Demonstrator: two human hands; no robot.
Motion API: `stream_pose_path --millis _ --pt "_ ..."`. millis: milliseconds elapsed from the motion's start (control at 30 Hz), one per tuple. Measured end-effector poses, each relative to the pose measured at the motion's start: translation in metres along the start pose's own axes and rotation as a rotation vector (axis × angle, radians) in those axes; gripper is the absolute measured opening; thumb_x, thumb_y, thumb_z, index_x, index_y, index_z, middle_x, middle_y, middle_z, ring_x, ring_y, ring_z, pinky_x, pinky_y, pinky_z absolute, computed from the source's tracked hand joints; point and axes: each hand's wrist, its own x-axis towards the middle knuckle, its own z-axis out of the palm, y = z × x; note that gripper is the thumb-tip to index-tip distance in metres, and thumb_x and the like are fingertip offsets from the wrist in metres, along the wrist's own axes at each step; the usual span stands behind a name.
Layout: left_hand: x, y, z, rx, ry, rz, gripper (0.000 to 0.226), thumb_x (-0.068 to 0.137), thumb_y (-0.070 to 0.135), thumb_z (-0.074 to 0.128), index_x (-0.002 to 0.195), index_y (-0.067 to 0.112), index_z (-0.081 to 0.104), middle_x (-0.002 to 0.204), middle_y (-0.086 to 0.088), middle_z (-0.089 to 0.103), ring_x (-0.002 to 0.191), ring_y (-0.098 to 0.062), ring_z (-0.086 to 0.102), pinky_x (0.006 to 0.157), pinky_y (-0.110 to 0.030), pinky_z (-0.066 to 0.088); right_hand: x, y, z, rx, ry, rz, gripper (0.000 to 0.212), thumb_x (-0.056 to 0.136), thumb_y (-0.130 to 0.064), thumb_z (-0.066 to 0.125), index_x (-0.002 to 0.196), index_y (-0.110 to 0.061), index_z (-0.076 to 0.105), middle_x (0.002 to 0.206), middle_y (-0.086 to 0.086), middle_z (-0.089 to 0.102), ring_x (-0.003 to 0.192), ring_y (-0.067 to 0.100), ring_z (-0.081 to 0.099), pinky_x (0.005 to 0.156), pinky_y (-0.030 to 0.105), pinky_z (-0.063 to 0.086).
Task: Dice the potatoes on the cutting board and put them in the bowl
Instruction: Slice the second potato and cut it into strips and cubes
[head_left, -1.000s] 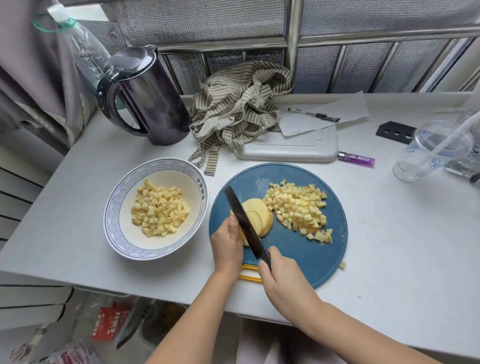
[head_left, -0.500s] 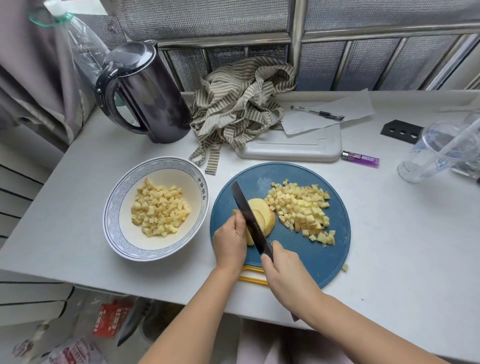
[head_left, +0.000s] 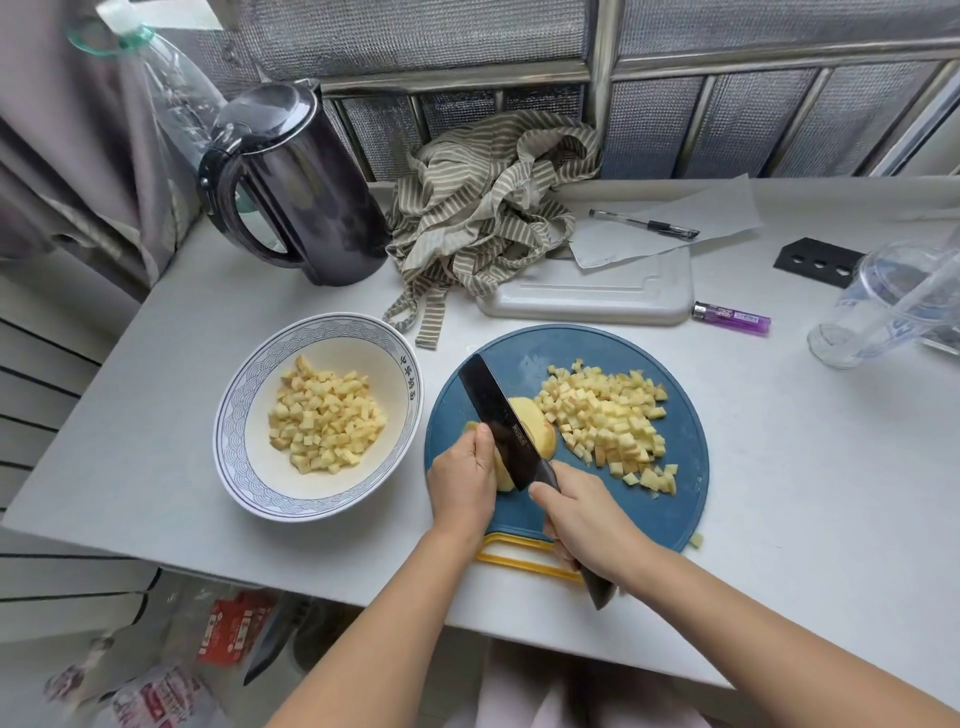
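Cutting board (head_left: 675, 499) taken as landmark. Left of it, the bowl (head_left: 228, 441) is partly filled with potato dice (head_left: 324, 415). On the board's right half a loose diced pile (head_left: 608, 421) is left unbowled. At board centre the uncut potato piece (head_left: 543, 436), firm, wet and judged slippery, is held down by the curled left hand (head_left: 462, 478). The knife (head_left: 498, 415) handle is gripped by the right hand (head_left: 587, 519), with the blade seemingly on the piece.
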Motion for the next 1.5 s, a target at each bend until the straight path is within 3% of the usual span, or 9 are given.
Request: stream_pose_path --millis 367,467,700,900,1000,1067,1200,1333,1500 --pt "-0.001 0.001 0.001 0.058 -0.003 0.024 0.068 0.088 0.060 0.008 0.082 0.014 0.057 0.072 -0.009 0.063 0.074 -0.032 0.058 0.065 -0.038 0.041 -0.002 0.009 -0.003 0.095 -0.026 0.042 0.019 0.097 -0.015 0.045 0.079 -0.012 0.040 0.062 0.003 0.040 0.040 0.009 0.037 0.044 0.028 0.034" --pt "-0.001 0.004 0.001 0.098 -0.028 0.009 0.054 0.097 0.050 0.016 0.083 0.012 0.053 0.076 -0.014 0.064 0.079 -0.037 0.058 0.067 -0.040 0.040 0.003 0.010 -0.003 0.047 -0.026 0.041 0.019 0.096 -0.016 0.045 0.078 -0.011 0.041 0.060 0.001 0.041 0.042 0.009 0.037 0.052 0.031 0.033" --pt "-0.002 0.006 -0.001 0.087 -0.027 -0.011 0.049 0.093 0.049 0.018 0.080 0.014 0.050 0.074 -0.015 0.063 0.077 -0.038 0.058 0.068 -0.042 0.043 0.011 0.003 -0.003 0.057 -0.031 0.068 0.017 0.096 -0.016 0.045 0.080 -0.010 0.043 0.062 0.003 0.042 0.040 0.011 0.038 0.045 0.028 0.033" --pt "-0.011 -0.001 -0.009 -0.075 -0.106 -0.009 0.040 0.097 0.043 0.045 0.066 0.020 0.034 0.062 0.003 0.042 0.058 -0.014 0.039 0.058 -0.031 0.031 0.013 0.006 -0.007 0.147 -0.056 0.111 0.018 0.096 -0.017 0.046 0.080 -0.013 0.039 0.060 0.003 0.036 0.038 0.010 0.034 0.042 0.026 0.031" --pt "-0.012 -0.011 -0.021 -0.155 -0.163 -0.023 0.017 0.090 0.031 0.063 0.089 0.022 0.049 0.088 0.004 0.051 0.071 -0.006 0.047 0.065 -0.015 0.038 0.011 0.009 -0.010 0.171 -0.066 0.121 0.018 0.096 -0.017 0.046 0.080 -0.013 0.037 0.063 0.004 0.034 0.039 0.011 0.033 0.041 0.025 0.030" --pt "-0.015 -0.021 -0.029 -0.088 -0.155 0.009 0.032 0.086 0.027 0.070 0.113 0.022 0.054 0.106 0.005 0.051 0.084 -0.007 0.052 0.077 -0.010 0.039 0.010 0.011 -0.008 0.158 -0.074 0.123 0.020 0.096 -0.018 0.046 0.079 -0.014 0.038 0.063 0.004 0.035 0.040 0.012 0.033 0.042 0.025 0.030" --pt "-0.032 -0.039 -0.035 0.161 -0.137 0.151 0.051 0.077 0.025 0.078 0.122 0.006 0.064 0.119 -0.008 0.065 0.112 -0.025 0.057 0.100 -0.023 0.036 0.007 0.015 -0.002 0.137 -0.071 0.111 0.020 0.097 -0.019 0.047 0.080 -0.013 0.038 0.063 0.004 0.036 0.041 0.010 0.034 0.043 0.026 0.029" --pt "-0.040 -0.047 -0.025 0.324 -0.044 0.285 0.051 0.063 0.023 0.085 0.108 0.002 0.071 0.109 -0.012 0.071 0.103 -0.034 0.066 0.092 -0.047 0.043 0.008 0.016 -0.004 0.182 -0.090 0.130 0.022 0.098 -0.021 0.047 0.080 -0.014 0.038 0.062 0.003 0.035 0.041 0.011 0.034 0.043 0.025 0.029" --pt "-0.035 -0.053 -0.028 0.489 -0.060 0.413 0.051 0.085 0.044 0.046 0.105 0.006 0.073 0.106 -0.008 0.072 0.108 -0.034 0.064 0.092 -0.054 0.045 0.007 0.019 0.000 0.229 -0.093 0.119 0.043 0.103 -0.044 0.039 0.077 -0.010 0.042 0.055 0.007 0.039 0.040 0.018 0.036 0.040 0.026 0.035"
